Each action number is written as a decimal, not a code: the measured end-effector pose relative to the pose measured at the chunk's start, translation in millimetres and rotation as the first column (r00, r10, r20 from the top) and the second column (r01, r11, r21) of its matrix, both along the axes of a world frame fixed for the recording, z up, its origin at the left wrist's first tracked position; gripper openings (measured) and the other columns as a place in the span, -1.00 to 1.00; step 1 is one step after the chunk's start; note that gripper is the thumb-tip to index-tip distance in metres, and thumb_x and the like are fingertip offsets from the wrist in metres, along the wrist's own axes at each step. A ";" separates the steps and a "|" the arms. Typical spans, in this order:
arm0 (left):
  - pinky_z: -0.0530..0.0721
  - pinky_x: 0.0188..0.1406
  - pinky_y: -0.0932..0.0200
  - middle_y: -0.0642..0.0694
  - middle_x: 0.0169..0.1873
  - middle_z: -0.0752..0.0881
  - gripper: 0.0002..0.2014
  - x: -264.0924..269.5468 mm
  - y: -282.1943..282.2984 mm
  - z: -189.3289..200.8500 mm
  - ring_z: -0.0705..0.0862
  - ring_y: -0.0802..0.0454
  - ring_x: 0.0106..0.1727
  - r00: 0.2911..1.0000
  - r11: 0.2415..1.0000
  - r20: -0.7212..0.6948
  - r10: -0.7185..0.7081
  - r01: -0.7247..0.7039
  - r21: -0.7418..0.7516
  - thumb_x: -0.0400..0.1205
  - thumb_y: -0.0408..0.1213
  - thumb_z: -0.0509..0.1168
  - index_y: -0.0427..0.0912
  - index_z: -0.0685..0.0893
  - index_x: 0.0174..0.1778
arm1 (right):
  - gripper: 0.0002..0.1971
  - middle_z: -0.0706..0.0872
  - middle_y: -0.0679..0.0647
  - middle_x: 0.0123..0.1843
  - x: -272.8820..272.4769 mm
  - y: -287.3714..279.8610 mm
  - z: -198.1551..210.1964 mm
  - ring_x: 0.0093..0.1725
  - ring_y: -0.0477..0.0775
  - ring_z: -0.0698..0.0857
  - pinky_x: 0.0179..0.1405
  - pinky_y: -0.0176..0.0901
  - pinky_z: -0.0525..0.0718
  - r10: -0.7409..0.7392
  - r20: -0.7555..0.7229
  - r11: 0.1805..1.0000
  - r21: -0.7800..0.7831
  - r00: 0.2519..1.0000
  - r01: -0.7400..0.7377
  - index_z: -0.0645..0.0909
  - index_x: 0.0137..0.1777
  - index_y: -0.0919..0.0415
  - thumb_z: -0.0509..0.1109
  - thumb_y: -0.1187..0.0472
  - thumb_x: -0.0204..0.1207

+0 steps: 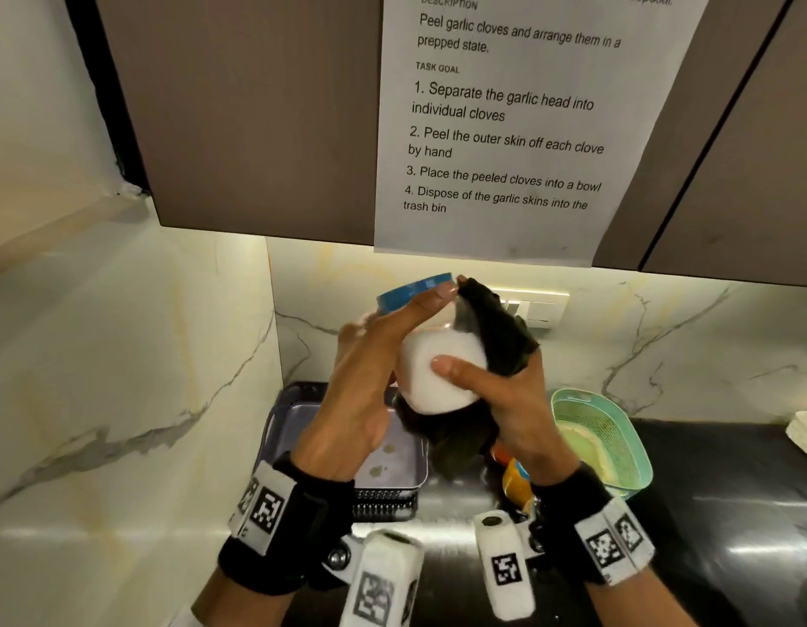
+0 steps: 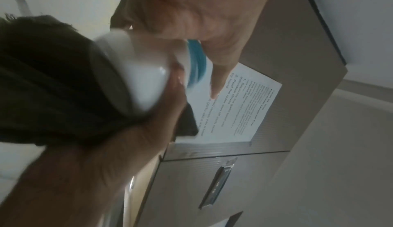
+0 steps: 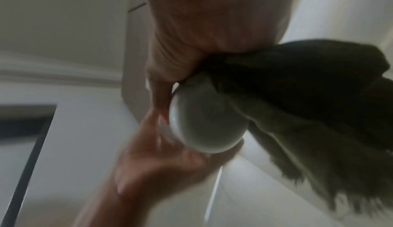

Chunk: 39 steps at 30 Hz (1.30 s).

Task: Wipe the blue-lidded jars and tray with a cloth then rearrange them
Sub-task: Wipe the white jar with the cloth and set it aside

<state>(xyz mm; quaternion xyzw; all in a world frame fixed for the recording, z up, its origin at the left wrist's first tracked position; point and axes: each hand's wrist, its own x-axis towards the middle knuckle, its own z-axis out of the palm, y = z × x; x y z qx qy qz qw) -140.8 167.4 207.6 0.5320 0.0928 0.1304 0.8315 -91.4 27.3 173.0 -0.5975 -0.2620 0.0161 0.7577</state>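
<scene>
A white jar (image 1: pixel 431 377) with a blue lid (image 1: pixel 413 289) is held up in the air, tilted, above the tray. My left hand (image 1: pixel 374 364) grips the jar near its lid, the forefinger stretched along the lid's edge. My right hand (image 1: pixel 487 382) holds a dark cloth (image 1: pixel 496 328) against the jar's right side, its thumb lying on the white body. The cloth (image 2: pixel 53 79) wraps under the jar (image 2: pixel 138 72) in the left wrist view; the lid (image 2: pixel 197 60) shows there too. In the right wrist view the jar's base (image 3: pixel 206 121) sits beside the cloth (image 3: pixel 308 106). The grey tray (image 1: pixel 410 459) lies below, with a few spots.
A mint green colander basket (image 1: pixel 605 436) stands right of the tray on the dark counter (image 1: pixel 709 513). Something orange (image 1: pixel 514 481) lies between them. A printed sheet (image 1: pixel 510 119) hangs on the upper cabinet. Marble walls close the left and back.
</scene>
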 end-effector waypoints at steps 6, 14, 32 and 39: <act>0.87 -0.17 0.04 -0.17 -0.16 0.90 -0.78 3.9 0.5 6.9 0.88 -0.11 -0.16 0.989 0.985 0.025 -0.143 0.145 -0.098 0.35 -0.05 0.66 -0.08 0.92 -0.20 | -0.33 0.86 0.21 0.28 -5.5 1.0 6.2 0.30 0.32 0.83 0.27 0.42 0.80 0.145 -0.084 0.987 0.084 0.986 -0.138 0.78 0.32 -0.06 0.81 0.05 0.14; 0.85 0.18 -0.05 -0.26 0.06 0.91 -0.47 0.7 -3.8 -4.6 0.89 -0.21 0.13 0.997 0.999 0.080 0.004 -0.001 -0.035 0.40 -0.08 0.69 -0.29 0.85 0.22 | -0.14 0.50 0.16 0.73 -34.8 19.3 -5.7 0.74 0.12 0.47 0.69 0.19 0.51 -0.208 0.557 0.936 -0.125 0.804 0.329 0.38 0.74 0.25 0.66 0.11 0.49; 0.87 -0.21 0.05 -0.19 0.06 0.88 -0.28 -9.7 -8.6 -22.6 0.91 -0.06 -0.05 0.994 0.989 -0.037 0.107 -0.110 -0.095 0.25 0.06 0.65 -0.16 0.75 0.31 | -0.19 0.78 0.03 0.47 -13.0 13.5 -20.5 0.48 0.11 0.74 0.43 0.15 0.76 -0.073 0.138 0.988 -0.123 0.988 0.091 0.58 0.59 -0.03 0.78 0.18 0.33; 0.88 -0.01 -0.17 -0.28 0.09 0.89 -0.09 2.0 -1.8 -22.7 0.90 -0.26 0.05 0.991 1.000 -0.132 -0.020 0.021 0.004 0.04 0.26 0.67 -0.18 0.80 0.27 | -0.30 0.86 0.11 0.28 -10.9 -4.2 -10.8 0.29 0.25 0.84 0.09 0.11 0.88 0.105 -0.078 0.994 -0.007 0.991 -0.106 0.70 0.43 -0.09 0.70 0.07 0.20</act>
